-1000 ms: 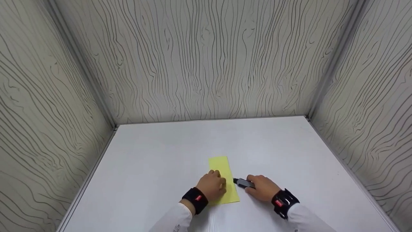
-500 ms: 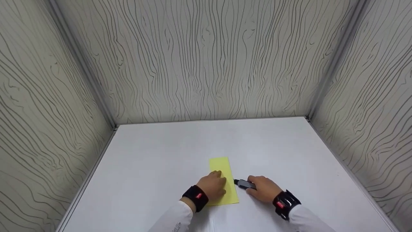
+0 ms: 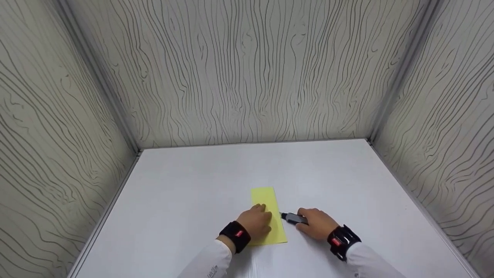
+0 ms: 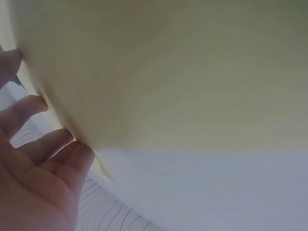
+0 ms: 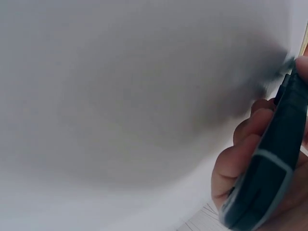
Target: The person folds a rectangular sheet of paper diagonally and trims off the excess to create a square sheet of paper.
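Midway between the left and right edges of the desk (image 3: 185, 185), well short of its far edge, lies a strip of yellow paper (image 3: 277, 228). Its long axis runs from near to far, the far end leaning slightly toward the desk's far left corner. The left hand (image 3: 254, 222) rests on the strip with loosely extended fingers, their tips pressing on it and gripping nothing. Just right of the paper, the right hand (image 3: 318, 224) grips a grey and black utility knife (image 3: 295, 219). The knife's long axis lies across the strip's, its tip pointing toward the desk's left edge and slightly away. That tip sits right at the paper's right edge; whether it touches cannot be told. Black bands (image 3: 234, 236) circle both wrists below white sleeves (image 3: 212, 259).
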`<state>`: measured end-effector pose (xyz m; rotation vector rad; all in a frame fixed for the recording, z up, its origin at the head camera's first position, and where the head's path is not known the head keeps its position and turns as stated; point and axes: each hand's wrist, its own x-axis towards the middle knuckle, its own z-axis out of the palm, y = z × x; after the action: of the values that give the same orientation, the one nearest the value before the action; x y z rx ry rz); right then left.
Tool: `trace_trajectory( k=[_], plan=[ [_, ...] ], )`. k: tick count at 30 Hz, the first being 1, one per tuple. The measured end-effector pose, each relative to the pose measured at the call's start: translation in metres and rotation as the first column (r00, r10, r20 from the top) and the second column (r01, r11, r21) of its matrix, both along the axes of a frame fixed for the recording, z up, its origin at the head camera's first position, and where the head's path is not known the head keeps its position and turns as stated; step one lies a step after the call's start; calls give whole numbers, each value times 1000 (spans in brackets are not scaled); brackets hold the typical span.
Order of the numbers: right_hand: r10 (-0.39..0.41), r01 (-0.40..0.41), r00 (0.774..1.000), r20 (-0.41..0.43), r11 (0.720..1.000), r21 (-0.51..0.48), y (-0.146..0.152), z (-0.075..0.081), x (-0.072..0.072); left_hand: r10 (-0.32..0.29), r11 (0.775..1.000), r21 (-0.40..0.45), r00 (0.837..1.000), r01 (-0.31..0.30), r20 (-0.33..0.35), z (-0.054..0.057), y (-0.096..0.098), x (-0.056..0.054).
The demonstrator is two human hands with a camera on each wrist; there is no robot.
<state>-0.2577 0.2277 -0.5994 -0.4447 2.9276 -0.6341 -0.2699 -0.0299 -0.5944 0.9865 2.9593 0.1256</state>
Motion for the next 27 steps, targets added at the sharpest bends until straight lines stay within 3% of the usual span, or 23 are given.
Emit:
trace_trajectory(
  k=[9, 17, 27],
  plan=[
    [-6, 6, 1000, -12, 1000, 0, -4, 2, -3, -33, 999, -3, 997, 33, -68, -8, 0, -4],
    [-11, 11, 1000, -3, 1000, 0, -6, 0, -8, -9, 999, 36, 999, 10, -32, -8, -1, -5],
    [-24, 24, 1000, -17, 1000, 0, -5, -1, -8, -9, 1000, 26, 1000, 10, -24, -11, 0, -5]
  ],
)
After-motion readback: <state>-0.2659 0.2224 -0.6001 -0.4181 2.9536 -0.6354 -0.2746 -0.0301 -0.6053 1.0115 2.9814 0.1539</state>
